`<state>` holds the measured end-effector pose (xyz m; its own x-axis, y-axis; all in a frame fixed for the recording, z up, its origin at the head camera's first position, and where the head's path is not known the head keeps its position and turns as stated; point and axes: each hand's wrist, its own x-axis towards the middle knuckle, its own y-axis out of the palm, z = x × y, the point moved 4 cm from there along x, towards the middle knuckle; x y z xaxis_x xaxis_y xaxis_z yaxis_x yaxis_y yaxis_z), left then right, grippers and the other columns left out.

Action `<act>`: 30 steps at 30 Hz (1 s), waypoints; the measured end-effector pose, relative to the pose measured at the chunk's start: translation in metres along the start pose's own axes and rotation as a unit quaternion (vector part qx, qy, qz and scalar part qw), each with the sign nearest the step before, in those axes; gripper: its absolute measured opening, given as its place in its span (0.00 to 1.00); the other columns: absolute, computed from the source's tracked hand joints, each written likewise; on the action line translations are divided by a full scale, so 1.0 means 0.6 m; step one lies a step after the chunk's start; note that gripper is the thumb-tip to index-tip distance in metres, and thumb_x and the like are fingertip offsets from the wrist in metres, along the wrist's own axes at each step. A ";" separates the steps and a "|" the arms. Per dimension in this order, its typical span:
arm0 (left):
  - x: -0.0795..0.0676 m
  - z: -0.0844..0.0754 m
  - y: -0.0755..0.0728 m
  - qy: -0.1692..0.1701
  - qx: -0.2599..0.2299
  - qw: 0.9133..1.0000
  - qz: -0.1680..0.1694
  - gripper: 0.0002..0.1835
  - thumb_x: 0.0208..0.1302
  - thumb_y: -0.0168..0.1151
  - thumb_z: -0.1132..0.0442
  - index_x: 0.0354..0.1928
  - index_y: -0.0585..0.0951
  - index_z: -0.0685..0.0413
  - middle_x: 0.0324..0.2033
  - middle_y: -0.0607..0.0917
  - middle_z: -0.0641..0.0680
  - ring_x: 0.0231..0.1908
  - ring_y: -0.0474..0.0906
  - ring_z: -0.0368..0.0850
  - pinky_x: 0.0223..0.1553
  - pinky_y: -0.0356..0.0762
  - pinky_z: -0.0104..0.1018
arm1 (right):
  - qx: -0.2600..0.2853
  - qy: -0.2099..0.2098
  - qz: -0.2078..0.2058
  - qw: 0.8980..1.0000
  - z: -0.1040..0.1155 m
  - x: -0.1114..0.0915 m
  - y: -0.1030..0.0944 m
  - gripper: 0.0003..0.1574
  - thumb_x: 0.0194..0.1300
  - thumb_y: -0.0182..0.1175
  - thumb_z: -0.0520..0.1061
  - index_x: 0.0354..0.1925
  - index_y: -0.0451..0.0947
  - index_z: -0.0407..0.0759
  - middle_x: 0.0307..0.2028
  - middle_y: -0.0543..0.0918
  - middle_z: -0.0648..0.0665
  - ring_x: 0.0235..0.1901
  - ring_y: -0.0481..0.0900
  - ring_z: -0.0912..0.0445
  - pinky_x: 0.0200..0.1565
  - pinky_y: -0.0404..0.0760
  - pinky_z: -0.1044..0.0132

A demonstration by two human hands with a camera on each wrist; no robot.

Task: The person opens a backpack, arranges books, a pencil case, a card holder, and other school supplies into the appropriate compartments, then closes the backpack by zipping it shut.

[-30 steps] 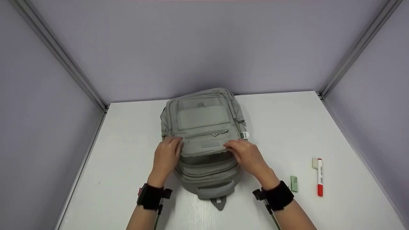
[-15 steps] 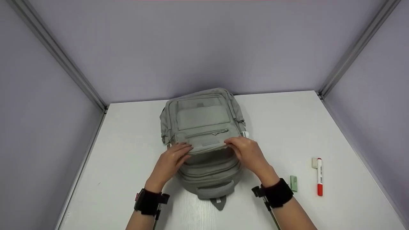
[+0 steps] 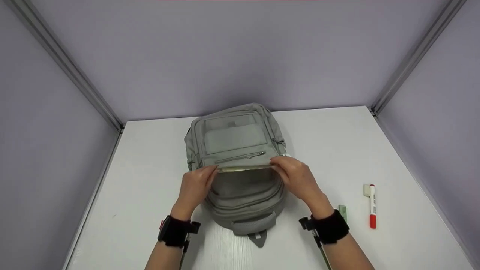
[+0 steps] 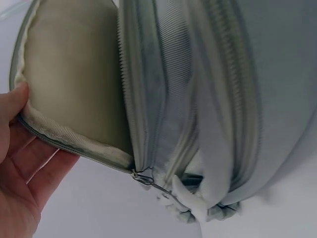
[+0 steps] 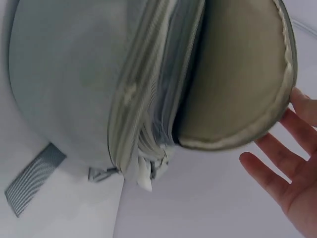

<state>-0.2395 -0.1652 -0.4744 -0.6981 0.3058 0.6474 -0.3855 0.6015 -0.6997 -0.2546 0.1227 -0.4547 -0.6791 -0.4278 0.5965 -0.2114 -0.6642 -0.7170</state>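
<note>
A grey-green backpack (image 3: 236, 139) lies on the white table, its carry handle (image 3: 255, 224) toward me. Its front pocket gapes, and the front flap (image 4: 74, 69) stands lifted, showing a beige lining. At the flap's left edge my left hand (image 3: 195, 185) pinches the rim between thumb and fingers. On the opposite side my right hand (image 3: 298, 178) pinches the rim with thumb and fingertips; in the right wrist view its lower fingers are spread behind the flap (image 5: 242, 69). The pocket's depth is partly hidden in the head view.
To the right lie a white marker with a red cap (image 3: 372, 206), a small pale eraser-like block (image 3: 366, 190) beside it, and a green block (image 3: 342, 212) partly hidden by my right wrist. Grey panel walls (image 3: 240, 56) enclose the table's back and sides.
Both hands have raised the flap's edge and tipped it away from me, so the pocket gapes wider and its lining shows. The left hand has shifted its grip along the rim.
</note>
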 end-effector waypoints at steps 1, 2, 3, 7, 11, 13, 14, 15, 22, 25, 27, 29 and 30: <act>0.004 0.001 -0.002 -0.005 0.003 1.000 -0.007 0.06 0.63 0.67 0.63 0.39 0.85 0.58 0.26 0.86 0.53 0.20 0.80 0.45 0.20 0.76 0.40 | -0.007 0.015 -0.001 1.000 -0.004 -0.002 -0.007 0.14 0.62 0.67 0.36 0.47 0.82 0.41 0.43 0.85 0.46 0.45 0.83 0.52 0.44 0.81 0.57; 0.008 0.003 -0.004 -0.010 0.005 1.000 -0.014 0.06 0.63 0.67 0.63 0.39 0.85 0.58 0.25 0.86 0.54 0.19 0.79 0.45 0.19 0.75 0.40 | -0.015 0.032 -0.001 0.999 -0.009 -0.004 -0.014 0.15 0.62 0.67 0.36 0.49 0.81 0.41 0.44 0.85 0.45 0.45 0.83 0.51 0.44 0.81 0.57; 0.012 0.004 -0.006 -0.016 0.006 1.000 -0.020 0.05 0.64 0.67 0.63 0.38 0.84 0.58 0.24 0.85 0.53 0.18 0.78 0.45 0.19 0.74 0.41 | -0.023 0.052 0.001 0.998 -0.014 -0.007 -0.020 0.16 0.62 0.67 0.36 0.50 0.81 0.40 0.45 0.85 0.44 0.46 0.83 0.50 0.44 0.81 0.56; 0.026 0.010 -0.012 -0.047 0.011 0.998 -0.036 0.07 0.66 0.65 0.62 0.36 0.84 0.59 0.23 0.84 0.53 0.18 0.78 0.45 0.19 0.75 0.42 | -0.051 0.142 0.030 0.988 -0.038 -0.028 -0.042 0.18 0.64 0.67 0.39 0.52 0.80 0.40 0.48 0.84 0.42 0.48 0.82 0.46 0.45 0.80 0.50; 0.040 0.014 -0.021 -0.072 0.011 0.996 -0.050 0.09 0.68 0.63 0.61 0.37 0.85 0.61 0.22 0.84 0.54 0.19 0.79 0.48 0.20 0.75 0.44 | -0.071 0.228 0.076 0.968 -0.068 -0.060 -0.055 0.18 0.65 0.66 0.42 0.53 0.79 0.39 0.51 0.83 0.39 0.47 0.82 0.42 0.42 0.79 0.47; 0.047 0.015 -0.027 -0.082 0.012 0.995 -0.057 0.09 0.68 0.62 0.61 0.36 0.85 0.61 0.20 0.82 0.54 0.18 0.77 0.48 0.20 0.74 0.45 | -0.084 0.266 0.099 0.955 -0.084 -0.080 -0.059 0.19 0.65 0.67 0.43 0.53 0.79 0.39 0.51 0.82 0.38 0.47 0.82 0.40 0.40 0.79 0.44; 0.050 0.016 -0.029 -0.088 0.011 0.994 -0.061 0.09 0.68 0.62 0.61 0.35 0.85 0.61 0.19 0.81 0.54 0.17 0.75 0.47 0.19 0.73 0.45 | -0.091 0.283 0.112 0.948 -0.091 -0.091 -0.061 0.20 0.65 0.67 0.43 0.53 0.79 0.38 0.52 0.82 0.36 0.46 0.81 0.38 0.39 0.78 0.43; 0.053 0.018 -0.030 -0.093 0.011 0.994 -0.063 0.10 0.69 0.62 0.61 0.34 0.84 0.61 0.18 0.79 0.53 0.16 0.73 0.46 0.18 0.71 0.45 | -0.097 0.301 0.126 0.940 -0.098 -0.102 -0.063 0.20 0.64 0.67 0.43 0.53 0.79 0.38 0.52 0.81 0.35 0.45 0.81 0.37 0.37 0.78 0.42; 0.082 0.034 -0.041 -0.145 -0.002 0.988 -0.054 0.14 0.71 0.59 0.59 0.30 0.83 0.60 0.15 0.76 0.53 0.14 0.70 0.46 0.19 0.69 0.45 | -0.123 0.407 0.237 0.873 -0.133 -0.177 -0.079 0.28 0.64 0.66 0.47 0.55 0.73 0.31 0.46 0.78 0.27 0.40 0.80 0.34 0.33 0.77 0.43; 0.100 0.045 -0.046 -0.176 -0.012 0.984 -0.039 0.15 0.72 0.59 0.59 0.30 0.84 0.61 0.16 0.77 0.54 0.16 0.71 0.48 0.21 0.70 0.47 | -0.122 0.435 0.280 0.847 -0.138 -0.200 -0.086 0.33 0.62 0.67 0.50 0.54 0.71 0.28 0.43 0.76 0.27 0.37 0.79 0.38 0.31 0.77 0.45; 0.112 0.053 -0.047 -0.194 -0.016 0.981 -0.027 0.15 0.72 0.58 0.58 0.30 0.84 0.60 0.17 0.79 0.55 0.17 0.72 0.50 0.22 0.71 0.48 | -0.121 0.446 0.303 0.833 -0.140 -0.212 -0.090 0.37 0.61 0.69 0.52 0.54 0.69 0.26 0.42 0.75 0.26 0.35 0.78 0.39 0.31 0.77 0.45; 0.123 0.060 -0.047 -0.208 -0.019 0.978 -0.016 0.16 0.72 0.58 0.57 0.32 0.85 0.61 0.18 0.80 0.55 0.19 0.74 0.50 0.24 0.72 0.49 | -0.119 0.458 0.321 0.821 -0.141 -0.223 -0.094 0.41 0.59 0.70 0.53 0.55 0.67 0.24 0.43 0.74 0.24 0.34 0.77 0.38 0.32 0.77 0.44; 0.128 0.064 -0.046 -0.215 -0.020 0.976 -0.010 0.16 0.72 0.58 0.56 0.31 0.85 0.60 0.19 0.80 0.55 0.19 0.74 0.51 0.24 0.72 0.49 | -0.117 0.463 0.329 0.815 -0.141 -0.228 -0.095 0.43 0.58 0.70 0.54 0.56 0.66 0.23 0.44 0.73 0.22 0.35 0.77 0.38 0.33 0.77 0.43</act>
<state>-0.3057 -0.1866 -0.4170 -0.8823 -0.0390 0.4690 -0.3840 0.6358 -0.6696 -0.2092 0.2709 -0.5255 -0.9158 0.0750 -0.3947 0.3575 -0.2963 -0.8857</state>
